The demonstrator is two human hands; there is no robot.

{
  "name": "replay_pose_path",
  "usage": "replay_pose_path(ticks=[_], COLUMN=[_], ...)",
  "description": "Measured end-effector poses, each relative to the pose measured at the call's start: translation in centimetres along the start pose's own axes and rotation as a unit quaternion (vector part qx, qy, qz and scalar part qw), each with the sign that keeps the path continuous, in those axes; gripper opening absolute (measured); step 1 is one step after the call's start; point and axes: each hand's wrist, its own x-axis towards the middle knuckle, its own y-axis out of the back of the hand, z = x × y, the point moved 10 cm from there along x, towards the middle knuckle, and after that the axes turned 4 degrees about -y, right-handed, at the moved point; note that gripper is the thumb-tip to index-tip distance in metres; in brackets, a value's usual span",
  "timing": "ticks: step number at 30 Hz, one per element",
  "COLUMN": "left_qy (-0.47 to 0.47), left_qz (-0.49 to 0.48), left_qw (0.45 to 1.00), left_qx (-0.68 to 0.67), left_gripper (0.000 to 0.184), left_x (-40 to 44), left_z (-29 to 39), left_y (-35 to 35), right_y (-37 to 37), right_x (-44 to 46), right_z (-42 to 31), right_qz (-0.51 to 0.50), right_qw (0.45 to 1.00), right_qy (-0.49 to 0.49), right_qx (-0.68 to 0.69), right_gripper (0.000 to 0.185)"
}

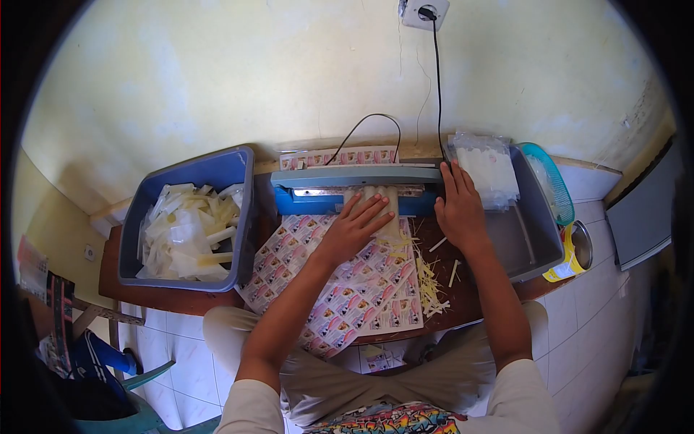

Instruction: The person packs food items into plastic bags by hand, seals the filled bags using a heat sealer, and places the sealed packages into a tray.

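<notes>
The left hand [358, 223] lay open over pale tubes [390, 227] at the sealer's [361, 178] front; the right hand [460, 206], open, was at its right end. Work looked midway — a piled bin [210, 169] stood to its left, these tubes seemingly unfinished.

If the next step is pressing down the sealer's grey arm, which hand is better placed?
Probably the right hand: it appears to touch the right end of the grey arm, whereas the left hand lies over plastic sleeves.
</notes>
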Motion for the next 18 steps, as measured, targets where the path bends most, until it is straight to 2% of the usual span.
replay_pose_path(ticks=[18], left_qy=[0.0], left_qz=[0.006], left_qw=[1.0], left_qx=[-0.004], left_gripper=[0.085], left_x=[-0.11], left_z=[0.22], left_y=[0.04], right_y=[-0.07], right_x=[-0.04], right_z=[-0.26], right_qz=[-0.026], right_qw=[1.0], right_qy=[0.0], right_qx=[-0.001], right_gripper=[0.087])
